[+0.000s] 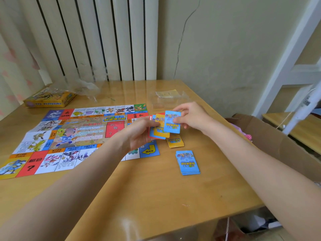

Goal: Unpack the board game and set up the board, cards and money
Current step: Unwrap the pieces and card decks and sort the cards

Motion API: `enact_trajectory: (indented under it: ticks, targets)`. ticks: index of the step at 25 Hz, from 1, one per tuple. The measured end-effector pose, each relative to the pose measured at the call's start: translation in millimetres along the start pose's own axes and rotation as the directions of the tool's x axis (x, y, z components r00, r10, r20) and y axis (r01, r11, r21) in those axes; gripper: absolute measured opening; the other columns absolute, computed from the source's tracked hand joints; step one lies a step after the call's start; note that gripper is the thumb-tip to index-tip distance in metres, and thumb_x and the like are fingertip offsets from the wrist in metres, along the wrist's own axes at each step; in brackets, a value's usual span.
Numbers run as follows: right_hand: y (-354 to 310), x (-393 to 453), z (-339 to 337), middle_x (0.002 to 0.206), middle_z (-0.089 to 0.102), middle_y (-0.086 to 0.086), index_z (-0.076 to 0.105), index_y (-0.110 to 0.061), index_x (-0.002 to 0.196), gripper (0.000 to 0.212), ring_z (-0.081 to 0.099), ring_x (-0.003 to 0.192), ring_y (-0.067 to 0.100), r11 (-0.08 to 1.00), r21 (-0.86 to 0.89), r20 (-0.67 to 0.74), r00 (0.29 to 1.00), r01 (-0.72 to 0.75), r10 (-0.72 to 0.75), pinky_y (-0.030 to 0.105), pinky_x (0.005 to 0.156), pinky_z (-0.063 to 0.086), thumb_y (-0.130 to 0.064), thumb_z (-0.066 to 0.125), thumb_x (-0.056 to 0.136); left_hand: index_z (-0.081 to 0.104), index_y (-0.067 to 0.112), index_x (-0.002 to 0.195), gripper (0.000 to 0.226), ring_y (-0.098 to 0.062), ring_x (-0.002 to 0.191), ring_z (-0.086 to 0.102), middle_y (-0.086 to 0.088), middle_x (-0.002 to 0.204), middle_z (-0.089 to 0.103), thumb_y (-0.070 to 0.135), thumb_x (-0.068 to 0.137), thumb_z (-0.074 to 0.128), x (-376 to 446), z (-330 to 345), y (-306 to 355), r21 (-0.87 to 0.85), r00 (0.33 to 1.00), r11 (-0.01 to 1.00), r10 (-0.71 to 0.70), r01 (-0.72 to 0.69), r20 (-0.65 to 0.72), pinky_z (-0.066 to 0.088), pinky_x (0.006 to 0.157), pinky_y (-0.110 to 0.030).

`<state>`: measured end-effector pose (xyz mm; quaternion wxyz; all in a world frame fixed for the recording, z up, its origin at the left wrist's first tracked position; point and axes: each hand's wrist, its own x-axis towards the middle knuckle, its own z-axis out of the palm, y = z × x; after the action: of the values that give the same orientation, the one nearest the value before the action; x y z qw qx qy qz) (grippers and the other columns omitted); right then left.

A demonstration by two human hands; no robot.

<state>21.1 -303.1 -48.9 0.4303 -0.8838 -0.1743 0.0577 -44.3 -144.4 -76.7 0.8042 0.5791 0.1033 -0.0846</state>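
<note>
Above the right edge of the game board [74,136], which is spread flat across the left half of the surface [156,197], a fanned packet of cards [159,129] is held in the left hand [139,134]. Red, blue and yellow backs are shown in the fan, so the packet is judged to be mixed and to be undergoing sorting by colour. The fingers of the left hand are curled round the packet from below and the side, so that it is clamped firmly.

A single blue card [172,121] is pinched at its right edge by the right hand [192,116], thumb and fingers pressed together on it; the card is lifted slightly clear of the fan, apparently so that it can be drawn off.

Just beside the board's near right corner, two sorted piles have been set down on the surface: a yellow pile [175,142] directly under the hands and a blue pile [188,162] nearer the front edge. The blue card is probably destined for the blue pile. No red pile can be seen yet.

Toward the far edge, a clear plastic tray [167,100] is seen with a pale item inside; whether it is the money cannot be told. At the far left corner the yellow game box [50,100] lies with crumpled clear wrapping [81,88] beside it. An open cardboard carton [278,140] stands off the right edge.
</note>
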Motion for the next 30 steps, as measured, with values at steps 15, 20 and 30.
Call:
enact_trajectory:
  ticks: [15, 20, 30]
  targets:
    - [27.8, -53.1, -5.4, 0.072, 0.046, -0.002, 0.051, -0.015, 0.096, 0.033, 0.039, 0.038, 0.01, 0.897, -0.438, 0.412, 0.9, 0.06, 0.14, 0.02, 0.037, 0.032, -0.015, 0.076, 0.075, 0.051, 0.002, 0.086, 0.016, -0.016, 0.048, 0.067, -0.014, 0.084, 0.063, -0.006, 0.094, 0.039, -24.6, 15.9, -5.7, 0.135, 0.992, 0.99, -0.022, 0.039, -0.123, 0.055, 0.043, -0.03]
    - [18.5, -41.3, -6.8, 0.065, 0.05, 0.002, 0.056, -0.008, 0.086, 0.022, 0.044, 0.049, 0.011, 0.986, 0.102, 0.252, 0.962, -0.132, 0.103, 0.017, 0.036, 0.035, -0.029, 0.063, 0.087, 0.054, 0.005, 0.087, 0.013, -0.014, 0.049, 0.067, -0.009, 0.068, 0.07, -0.004, 0.092, 0.047, -18.2, 15.8, -6.9, 0.126, 0.992, 0.991, -0.022, 0.038, -0.123, 0.055, 0.043, -0.027]
    - [28.0, -4.8, 9.8, 0.06, 0.048, 0.003, 0.057, -0.005, 0.086, 0.015, 0.043, 0.044, 0.011, 0.964, 0.148, 0.123, 0.971, -0.222, 0.205, 0.018, 0.036, 0.037, -0.008, 0.07, 0.081, 0.057, 0.001, 0.108, 0.018, -0.018, 0.071, 0.066, -0.015, 0.1, 0.066, 0.007, 0.097, 0.044, -5.8, -5.0, 1.3, 0.055, 0.977, 0.998, 0.019, -0.007, -0.215, 0.055, 0.051, -0.025]
